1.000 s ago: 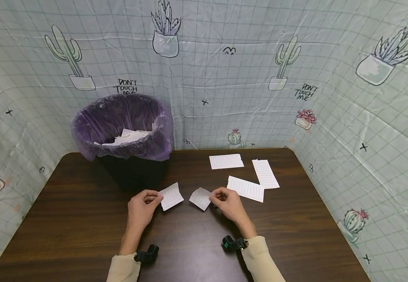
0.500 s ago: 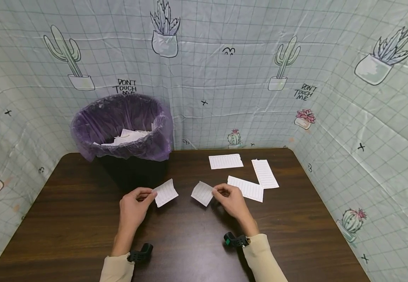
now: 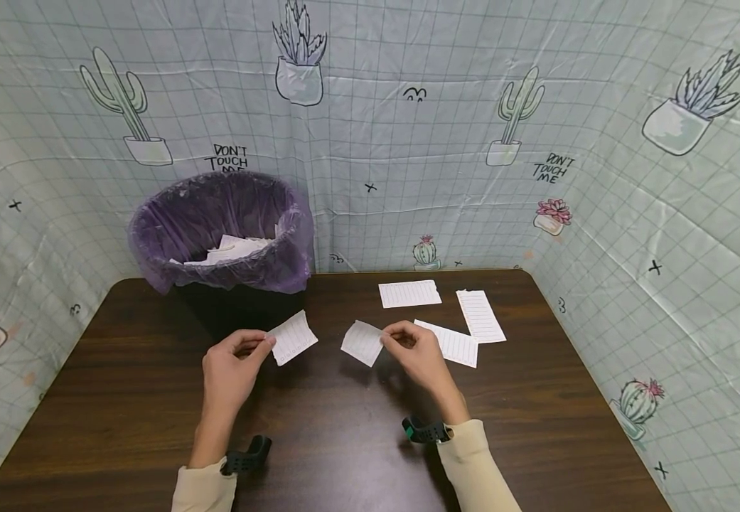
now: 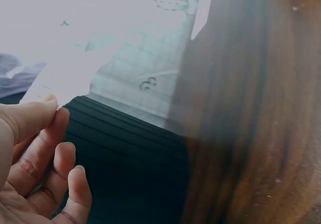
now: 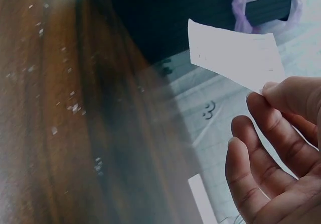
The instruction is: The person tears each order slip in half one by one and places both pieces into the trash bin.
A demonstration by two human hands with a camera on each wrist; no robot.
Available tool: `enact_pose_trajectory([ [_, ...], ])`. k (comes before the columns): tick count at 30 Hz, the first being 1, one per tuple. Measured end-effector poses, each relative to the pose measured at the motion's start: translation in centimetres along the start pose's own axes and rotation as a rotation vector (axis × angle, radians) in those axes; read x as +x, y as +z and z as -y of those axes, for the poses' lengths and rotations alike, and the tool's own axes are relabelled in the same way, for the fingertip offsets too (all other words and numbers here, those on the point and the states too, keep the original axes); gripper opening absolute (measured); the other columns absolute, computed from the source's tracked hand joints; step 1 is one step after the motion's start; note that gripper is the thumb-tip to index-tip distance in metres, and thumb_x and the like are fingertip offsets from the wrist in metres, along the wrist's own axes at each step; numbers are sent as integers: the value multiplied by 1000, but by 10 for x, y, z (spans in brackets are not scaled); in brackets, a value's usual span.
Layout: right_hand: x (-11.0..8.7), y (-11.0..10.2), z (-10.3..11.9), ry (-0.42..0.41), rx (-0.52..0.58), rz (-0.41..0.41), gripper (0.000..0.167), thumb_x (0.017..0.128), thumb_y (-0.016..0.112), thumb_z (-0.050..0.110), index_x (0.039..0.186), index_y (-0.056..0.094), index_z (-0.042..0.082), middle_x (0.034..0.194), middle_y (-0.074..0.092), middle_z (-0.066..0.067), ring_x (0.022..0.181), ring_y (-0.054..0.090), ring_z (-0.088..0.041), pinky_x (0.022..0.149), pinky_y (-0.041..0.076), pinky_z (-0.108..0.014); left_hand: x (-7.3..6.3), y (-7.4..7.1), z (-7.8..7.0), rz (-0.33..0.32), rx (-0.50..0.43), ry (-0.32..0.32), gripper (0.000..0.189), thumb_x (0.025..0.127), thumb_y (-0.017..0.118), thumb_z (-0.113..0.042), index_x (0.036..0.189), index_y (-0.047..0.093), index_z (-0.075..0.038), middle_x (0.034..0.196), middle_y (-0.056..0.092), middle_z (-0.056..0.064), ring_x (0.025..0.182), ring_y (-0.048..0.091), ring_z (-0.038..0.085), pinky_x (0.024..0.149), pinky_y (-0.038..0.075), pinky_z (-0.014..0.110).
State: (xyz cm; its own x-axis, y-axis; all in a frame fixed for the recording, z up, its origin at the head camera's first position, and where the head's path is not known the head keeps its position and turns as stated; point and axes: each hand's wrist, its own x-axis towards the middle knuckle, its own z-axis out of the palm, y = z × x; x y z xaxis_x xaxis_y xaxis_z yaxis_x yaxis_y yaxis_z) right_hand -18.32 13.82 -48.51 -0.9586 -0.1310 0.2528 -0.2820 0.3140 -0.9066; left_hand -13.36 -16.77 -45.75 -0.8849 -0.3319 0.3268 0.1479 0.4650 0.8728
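My left hand (image 3: 234,363) pinches a small piece of lined white paper (image 3: 293,339) between thumb and forefinger, just in front of the bin. Its other fingers curl loosely below, as the left wrist view shows. A second piece of lined paper (image 3: 363,343) is pinched by one edge in my right hand (image 3: 417,355), over the middle of the table. The two pieces are apart, with a gap between them. In the right wrist view the right-hand piece (image 5: 230,53) stands tilted and slightly bent above the thumb.
A black bin (image 3: 235,309) with a purple liner (image 3: 152,235) stands at the back left, holding white papers (image 3: 238,247). Three lined paper strips (image 3: 411,293) lie on the brown table (image 3: 331,441) at the right. A cactus-print sheet (image 3: 370,142) surrounds the table. Small white scraps (image 5: 75,107) dot the tabletop.
My left hand has moved left and away from me towards the bin with its paper. The right-hand piece has risen a little in the head view. The pieces are farther apart.
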Motion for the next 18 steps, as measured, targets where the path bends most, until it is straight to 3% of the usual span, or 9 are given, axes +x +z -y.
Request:
enact_pose_trajectory([
  [18, 9, 0, 31, -61, 53, 10, 12, 96, 72, 9, 102, 75, 0, 94, 73, -18, 84, 66, -9, 81, 55, -21, 4, -19, -36, -84, -55, 97, 9, 86, 83, -8, 92, 79, -3, 84, 76, 13, 68, 59, -8, 61, 45, 10],
])
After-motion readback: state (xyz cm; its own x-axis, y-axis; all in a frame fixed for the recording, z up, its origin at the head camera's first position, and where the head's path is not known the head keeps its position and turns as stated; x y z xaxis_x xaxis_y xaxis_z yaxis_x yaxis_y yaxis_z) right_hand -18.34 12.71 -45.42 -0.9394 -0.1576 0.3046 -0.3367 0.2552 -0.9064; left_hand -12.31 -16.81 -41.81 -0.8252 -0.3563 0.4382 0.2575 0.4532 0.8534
